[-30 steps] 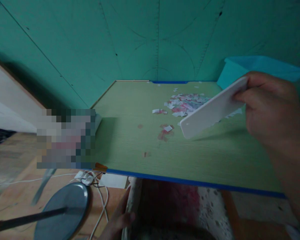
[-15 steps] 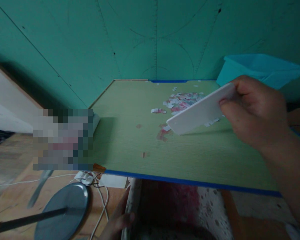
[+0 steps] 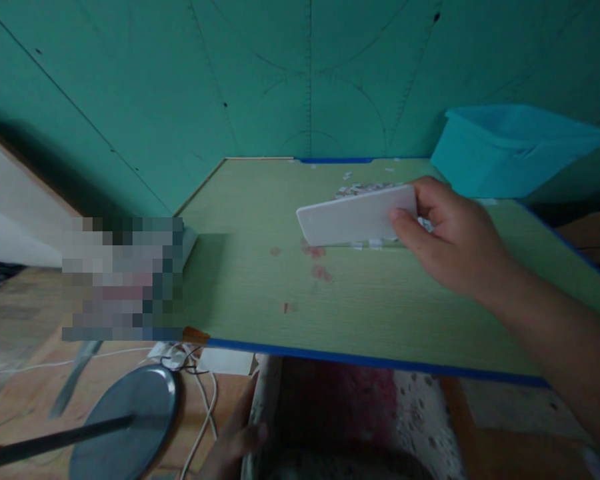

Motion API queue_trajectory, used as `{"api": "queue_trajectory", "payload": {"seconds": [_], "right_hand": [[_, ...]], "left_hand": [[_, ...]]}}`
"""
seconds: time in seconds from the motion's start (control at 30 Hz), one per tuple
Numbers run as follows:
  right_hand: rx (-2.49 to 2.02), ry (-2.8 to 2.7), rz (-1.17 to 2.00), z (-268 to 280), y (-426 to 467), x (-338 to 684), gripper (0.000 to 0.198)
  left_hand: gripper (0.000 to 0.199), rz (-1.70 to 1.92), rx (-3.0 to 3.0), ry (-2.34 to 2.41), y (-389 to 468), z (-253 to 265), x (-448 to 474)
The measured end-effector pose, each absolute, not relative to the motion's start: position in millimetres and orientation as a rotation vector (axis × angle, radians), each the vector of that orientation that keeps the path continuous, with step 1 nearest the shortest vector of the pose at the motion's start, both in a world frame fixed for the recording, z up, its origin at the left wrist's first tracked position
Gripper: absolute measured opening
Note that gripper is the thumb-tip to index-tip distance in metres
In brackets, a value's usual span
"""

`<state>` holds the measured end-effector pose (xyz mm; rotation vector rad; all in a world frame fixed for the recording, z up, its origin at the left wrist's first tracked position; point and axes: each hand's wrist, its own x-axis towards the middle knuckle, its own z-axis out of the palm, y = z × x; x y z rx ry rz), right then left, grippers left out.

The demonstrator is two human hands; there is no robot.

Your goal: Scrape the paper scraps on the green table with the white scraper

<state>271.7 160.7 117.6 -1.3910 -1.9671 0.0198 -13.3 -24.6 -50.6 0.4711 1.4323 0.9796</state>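
Observation:
A flat white plastic scraper (image 3: 355,217) is in my right hand (image 3: 450,237), thumb on its near face and fingers behind. Its lower long edge is at the green tabletop (image 3: 250,267). Small white and pink paper scraps (image 3: 365,190) lie heaped behind the scraper, partly hidden by it, and a few show along its lower edge. Below the table's front edge, my left hand (image 3: 237,440) is closed at the left rim of a speckled container (image 3: 267,393), thumb on the near side. The container is dark inside with pinkish-red stuff; part of that hand is in shadow.
A turquoise bin (image 3: 490,160) stands at the back right against the green wall (image 3: 280,80). Blue tape (image 3: 380,363) edges the table's front. At lower left are a round metal base (image 3: 125,427), white cables (image 3: 205,400) and a blurred-out item (image 3: 125,280).
My right hand has moved left and brought the scraper round to lie more nearly level, across the front of the scraps. The left hand stays at the container's rim.

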Motion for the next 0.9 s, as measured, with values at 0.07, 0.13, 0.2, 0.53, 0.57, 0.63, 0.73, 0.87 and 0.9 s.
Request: {"api": "queue_trajectory", "payload": {"seconds": [0.07, 0.13, 0.2, 0.53, 0.57, 0.63, 0.73, 0.87, 0.9], "right_hand": [[-1.391, -1.931, 0.042, 117.8, 159.9, 272.1, 0.007], [-1.375, -1.897, 0.073, 118.5, 159.5, 273.2, 0.008], [-1.377, -1.895, 0.072, 119.0, 160.1, 274.3, 0.008], [-1.468, -1.817, -0.07, 125.4, 160.5, 281.4, 0.008], [-1.465, -1.818, -0.055, 125.0, 160.4, 281.8, 0.009], [-1.444, -1.85, -0.009, 122.9, 160.8, 280.9, 0.008], [-1.409, -1.943, 0.077, 118.6, 161.7, 276.1, 0.007], [-1.412, -2.033, 0.105, 115.9, 160.5, 269.9, 0.007], [-1.41, -2.023, 0.087, 115.9, 160.0, 269.5, 0.007]], "left_hand": [[0.044, 1.029, 0.436, 1.454, -26.6, -54.1, -11.5], [0.043, 1.094, 0.41, 1.493, -28.3, -57.5, -8.6], [0.041, 1.122, 0.406, 1.491, -29.2, -60.2, -6.5], [0.051, 1.02, 0.394, 1.442, -27.0, -53.5, -7.0], [0.053, 1.031, 0.384, 1.388, -25.9, -51.3, -5.4], [0.055, 1.079, 0.369, 1.294, -23.8, -47.6, -1.7], [0.058, 1.122, 0.313, 1.214, -21.8, -45.0, 2.8], [0.051, 1.138, 0.312, 1.199, -22.2, -47.4, 2.8], [0.047, 1.13, 0.333, 1.223, -22.5, -48.2, 1.8]]}}
